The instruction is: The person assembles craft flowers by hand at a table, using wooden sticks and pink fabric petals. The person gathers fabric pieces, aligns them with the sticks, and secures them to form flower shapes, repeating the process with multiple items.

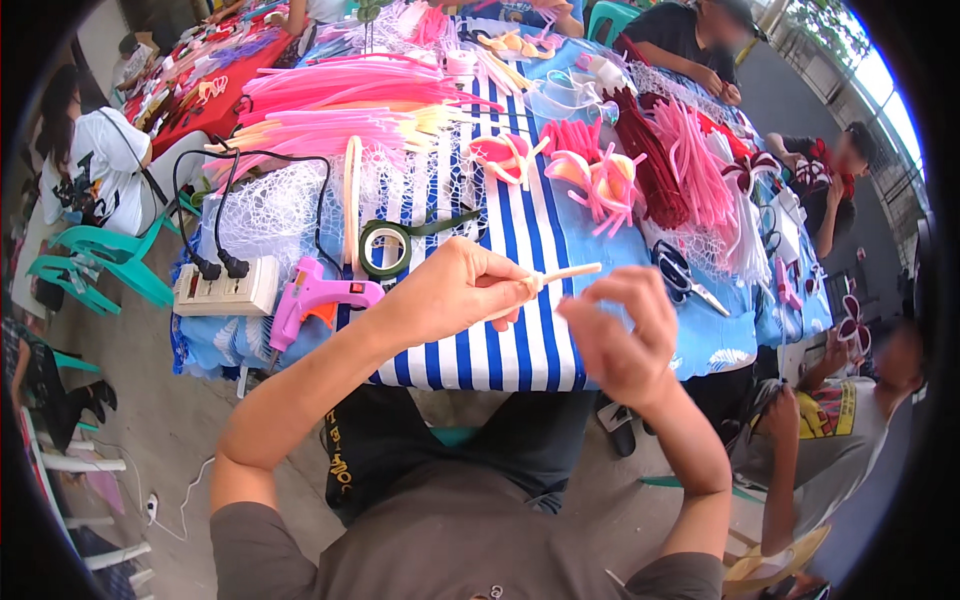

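Two hands work a thin cream stick over the near edge of the striped tablecloth.

The left hand [455, 290] pinches the cream stick [560, 277] at its left end; its long axis runs left to right, rising slightly toward the right hand [625, 335], whose curled fingers sit just under the free tip, holding nothing visible. Beyond lie a green tape roll [385, 247], a pink glue gun [315, 300] near the table's left edge, and scissors [685, 280] to the right.

On the tabletop [520, 350], the glue gun [315, 298] lies just right of the power strip [225, 290], the tape roll [385, 247] behind it, the scissors [685, 278] far right, and the stick [545, 282] spans between both hands.
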The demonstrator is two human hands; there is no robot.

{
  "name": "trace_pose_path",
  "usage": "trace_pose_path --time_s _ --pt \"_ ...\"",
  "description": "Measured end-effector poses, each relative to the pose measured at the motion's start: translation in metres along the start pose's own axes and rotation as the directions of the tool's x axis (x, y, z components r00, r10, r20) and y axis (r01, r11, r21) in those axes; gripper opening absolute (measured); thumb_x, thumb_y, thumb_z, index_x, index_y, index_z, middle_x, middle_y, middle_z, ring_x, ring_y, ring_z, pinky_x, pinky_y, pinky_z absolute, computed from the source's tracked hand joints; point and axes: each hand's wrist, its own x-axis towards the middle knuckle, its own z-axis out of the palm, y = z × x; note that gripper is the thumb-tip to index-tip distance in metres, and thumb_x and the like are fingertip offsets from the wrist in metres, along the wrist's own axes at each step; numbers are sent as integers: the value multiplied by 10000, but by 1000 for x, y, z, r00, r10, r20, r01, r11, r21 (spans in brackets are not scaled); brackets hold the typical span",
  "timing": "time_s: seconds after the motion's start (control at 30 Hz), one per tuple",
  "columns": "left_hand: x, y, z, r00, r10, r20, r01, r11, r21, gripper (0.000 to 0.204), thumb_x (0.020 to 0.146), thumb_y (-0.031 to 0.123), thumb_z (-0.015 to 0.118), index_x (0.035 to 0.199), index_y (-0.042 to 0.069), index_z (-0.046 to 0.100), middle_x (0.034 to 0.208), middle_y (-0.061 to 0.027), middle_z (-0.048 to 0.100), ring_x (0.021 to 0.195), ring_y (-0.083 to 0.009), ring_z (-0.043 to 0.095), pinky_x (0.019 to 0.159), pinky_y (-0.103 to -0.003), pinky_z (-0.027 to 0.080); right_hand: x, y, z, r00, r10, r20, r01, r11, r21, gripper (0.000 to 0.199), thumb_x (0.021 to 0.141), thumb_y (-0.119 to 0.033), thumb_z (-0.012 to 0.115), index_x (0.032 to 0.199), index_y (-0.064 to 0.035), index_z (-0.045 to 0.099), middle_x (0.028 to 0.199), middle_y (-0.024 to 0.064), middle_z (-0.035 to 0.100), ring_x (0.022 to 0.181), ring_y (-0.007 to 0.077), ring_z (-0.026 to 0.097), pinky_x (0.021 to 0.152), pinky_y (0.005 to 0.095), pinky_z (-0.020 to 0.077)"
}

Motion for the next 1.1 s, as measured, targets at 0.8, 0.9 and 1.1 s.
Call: trace_pose_path --time_s 0.8,0.9,1.1 --pt "-8 -2 22 835 550 -17 -334 530 780 78 763 13 645 837 -11 656 694 -129 618 651 -280 595 723 -365 491 5 -4 15 950 220 221 -219 975 -28 150 728 -73 700 819 -45 585 815 47 567 738 226 519 668 342 385" --pt "-10 -2 26 775 631 34 -356 392 848 94 769 14 628 859 -10 643 732 -120 625 659 -285 594 850 -424 475 3 -1 15 899 317 301 -363 925 109 138 761 -73 684 822 -22 571 785 75 568 726 255 520 664 348 402" --pt "-9 -2 30 772 628 104 -345 275 897 46 802 30 605 779 -8 618 686 -118 602 629 -284 586 819 -418 490 7 4 4 451 547 705 -873 434 221 67 824 -48 628 869 -1 613 783 124 594 739 295 543 655 369 429"
